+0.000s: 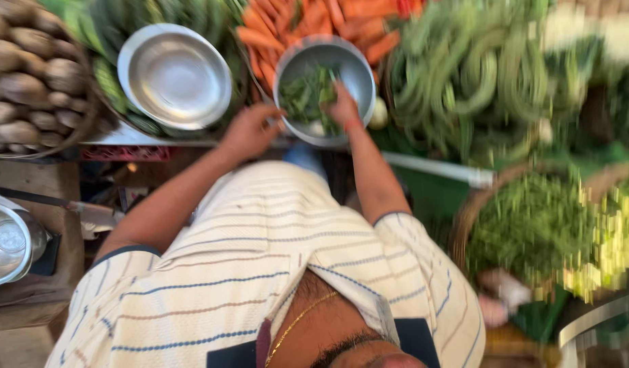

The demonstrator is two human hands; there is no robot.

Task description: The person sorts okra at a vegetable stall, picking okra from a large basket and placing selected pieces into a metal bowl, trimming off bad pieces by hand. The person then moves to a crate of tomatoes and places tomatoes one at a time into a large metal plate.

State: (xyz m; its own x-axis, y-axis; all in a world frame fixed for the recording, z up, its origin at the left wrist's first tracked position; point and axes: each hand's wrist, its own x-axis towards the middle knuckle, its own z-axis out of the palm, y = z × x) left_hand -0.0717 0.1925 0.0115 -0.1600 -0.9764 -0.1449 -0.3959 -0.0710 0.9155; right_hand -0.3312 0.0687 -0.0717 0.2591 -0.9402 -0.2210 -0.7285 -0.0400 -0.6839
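Your right hand (343, 105) reaches into the steel bowl (325, 88), fingers curled among green vegetables (306, 95). Your left hand (250, 129) grips the bowl's rim. The bowl looks partly filled; a second bowl (175, 75) sits empty.

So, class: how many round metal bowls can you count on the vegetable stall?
2: an empty bowl over the green vegetables, and a bowl of greens by the carrots. Others may be hidden.
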